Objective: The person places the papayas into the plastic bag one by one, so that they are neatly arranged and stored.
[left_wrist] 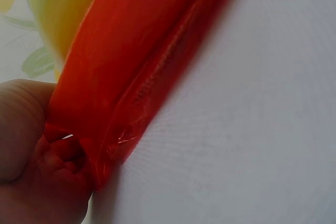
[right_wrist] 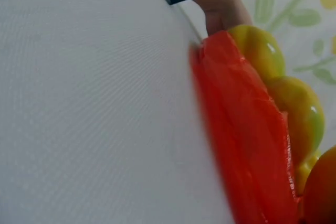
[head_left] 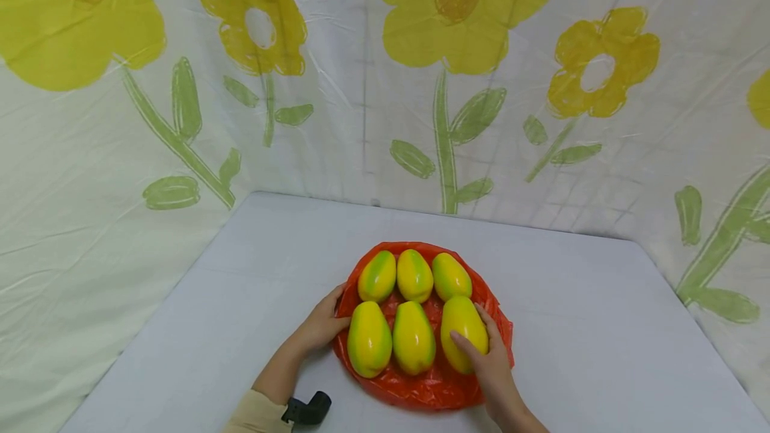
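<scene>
On the table lies a red plastic bag (head_left: pixel 412 389), spread into a round shape, with two rows of glossy yellow-green papayas on it. My left hand (head_left: pixel 323 321) grips the bag's left edge, thumb on the inner side; the left wrist view shows the red plastic (left_wrist: pixel 113 72) between thumb and fingers. At the right, my right hand (head_left: pixel 494 367) holds the front right papaya (head_left: pixel 462 329), thumb on its near side and fingers around its far side. Beside it are the front middle papaya (head_left: pixel 414 339) and the front left papaya (head_left: pixel 369 341). The right hand is outside the right wrist view.
A white table (head_left: pixel 240 272) extends around the bag on all sides. Behind it hangs a pale curtain (head_left: pixel 337 119) with yellow flowers. A black device (head_left: pixel 308 409) is strapped at the left wrist, over the beige cuff.
</scene>
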A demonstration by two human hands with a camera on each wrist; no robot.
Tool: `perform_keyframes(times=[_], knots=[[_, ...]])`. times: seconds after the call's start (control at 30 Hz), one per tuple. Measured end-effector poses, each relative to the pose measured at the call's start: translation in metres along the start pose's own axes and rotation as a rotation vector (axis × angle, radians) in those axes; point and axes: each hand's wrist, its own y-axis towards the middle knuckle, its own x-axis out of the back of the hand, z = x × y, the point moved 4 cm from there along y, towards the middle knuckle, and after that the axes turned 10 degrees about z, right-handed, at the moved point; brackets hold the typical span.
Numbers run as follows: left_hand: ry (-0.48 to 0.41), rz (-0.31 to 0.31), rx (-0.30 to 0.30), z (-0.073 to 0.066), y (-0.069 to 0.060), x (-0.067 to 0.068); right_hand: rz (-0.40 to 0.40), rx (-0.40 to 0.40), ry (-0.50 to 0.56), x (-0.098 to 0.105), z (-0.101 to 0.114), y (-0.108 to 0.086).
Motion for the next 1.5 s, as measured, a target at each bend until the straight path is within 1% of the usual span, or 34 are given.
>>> perform_keyframes(times=[0.23,0.43,0.57,0.83,0.97,1.17,1.3,1.5], knots=[[0.010,-0.006,0.014,0.002,0.001,0.001,-0.011,-0.022,-0.031,-0.003,-0.007,0.002],[0.008,-0.011,-0.001,0.001,0.000,0.000,-0.001,-0.034,-0.051,-0.007,-0.011,0.003],[-0.001,-0.011,-0.002,-0.001,-0.001,0.000,0.009,-0.033,-0.033,-0.009,-0.012,0.003],[0.011,-0.018,0.005,0.000,0.000,0.000,0.048,-0.033,0.028,-0.013,-0.013,0.001],[0.010,-0.027,0.005,0.000,0.000,0.000,0.068,-0.026,0.030,-0.013,-0.011,0.001],[0.009,-0.022,0.001,0.000,0.000,0.000,0.080,-0.021,0.032,-0.012,-0.010,-0.001],[0.014,-0.016,0.003,0.000,-0.001,0.000,0.067,0.007,0.030,-0.011,-0.009,-0.002],[0.025,-0.011,0.009,0.001,0.000,0.000,0.044,0.076,0.002,-0.009,-0.005,-0.002]])
